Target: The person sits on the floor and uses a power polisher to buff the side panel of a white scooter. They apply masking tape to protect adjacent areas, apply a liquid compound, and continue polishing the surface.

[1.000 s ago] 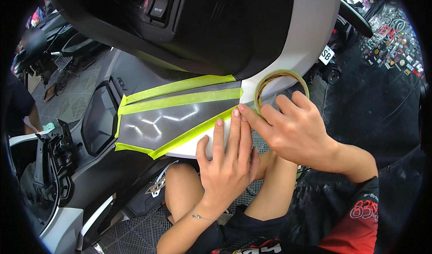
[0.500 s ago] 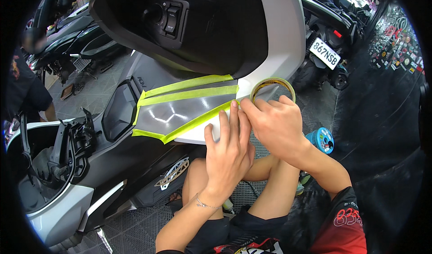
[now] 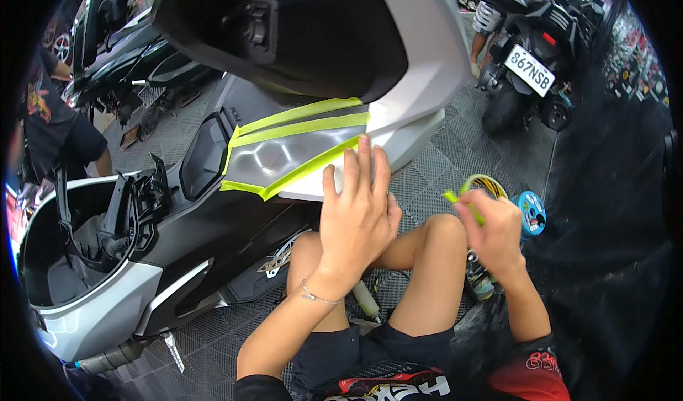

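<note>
My left hand (image 3: 356,223) lies with fingers apart on the lower strip of yellow-green masking tape (image 3: 292,180) along the dark grey panel (image 3: 263,158) of a scooter, its fingertips at the strip's right end. More strips run along the panel's upper part and left edge. White bodywork (image 3: 413,127) borders it on the right. My right hand (image 3: 494,234), lower and to the right, is closed round a tape roll (image 3: 485,182), a short bright green end sticking out toward the left. My bare knees are below the panel.
A black open compartment (image 3: 320,38) is above, another open bay (image 3: 60,237) at left. A person in dark clothes (image 3: 50,124) stands far left. A second scooter (image 3: 541,31) and another person's legs are at upper right. A blue round container (image 3: 532,212) sits beside my right hand on the mat.
My right hand has left the tape's end at the panel and moved down and right with the roll, whose green end now shows. My left hand stays on the strip.
</note>
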`<move>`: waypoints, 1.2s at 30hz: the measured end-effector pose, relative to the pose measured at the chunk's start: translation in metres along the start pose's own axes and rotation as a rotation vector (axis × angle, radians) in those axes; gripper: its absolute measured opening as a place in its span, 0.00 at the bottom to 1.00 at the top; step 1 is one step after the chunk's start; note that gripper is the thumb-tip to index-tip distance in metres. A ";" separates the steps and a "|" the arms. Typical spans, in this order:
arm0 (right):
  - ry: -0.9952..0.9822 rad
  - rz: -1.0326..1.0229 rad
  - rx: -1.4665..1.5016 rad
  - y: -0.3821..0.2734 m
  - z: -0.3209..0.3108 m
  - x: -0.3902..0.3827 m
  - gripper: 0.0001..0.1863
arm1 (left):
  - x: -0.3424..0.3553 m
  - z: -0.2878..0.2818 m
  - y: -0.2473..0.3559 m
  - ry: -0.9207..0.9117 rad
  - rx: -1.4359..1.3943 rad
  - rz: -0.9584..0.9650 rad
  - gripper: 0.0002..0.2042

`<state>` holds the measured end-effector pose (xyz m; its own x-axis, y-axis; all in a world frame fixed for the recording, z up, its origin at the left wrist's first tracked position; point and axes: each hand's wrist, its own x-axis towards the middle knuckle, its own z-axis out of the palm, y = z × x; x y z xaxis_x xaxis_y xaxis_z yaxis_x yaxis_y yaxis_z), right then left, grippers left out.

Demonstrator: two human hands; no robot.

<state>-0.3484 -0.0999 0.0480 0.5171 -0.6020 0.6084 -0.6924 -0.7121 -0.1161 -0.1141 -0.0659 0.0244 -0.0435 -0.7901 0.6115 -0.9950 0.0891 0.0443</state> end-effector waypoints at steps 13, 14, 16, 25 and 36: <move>-0.050 1.459 0.845 0.086 0.076 -0.326 0.16 | 0.003 0.009 0.003 -0.010 -0.039 0.107 0.34; -0.034 1.528 0.885 0.084 0.087 -0.338 0.13 | 0.004 0.010 0.007 -0.010 -0.026 0.076 0.35; 0.010 1.545 1.097 0.083 0.106 -0.354 0.10 | 0.004 0.010 0.011 0.015 -0.017 0.103 0.36; 0.099 0.986 0.034 0.213 0.189 -0.346 0.17 | -0.041 0.021 -0.021 0.108 -0.024 0.030 0.35; -0.196 1.072 0.016 0.318 0.175 -0.350 0.27 | -0.308 0.172 -0.008 -1.813 -0.144 -0.440 0.20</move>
<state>-0.6621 -0.1789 -0.3392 -0.2793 -0.9589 0.0491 -0.8252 0.2136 -0.5229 -0.1077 0.0726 -0.3005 0.0552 -0.3587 -0.9318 -0.9498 -0.3066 0.0618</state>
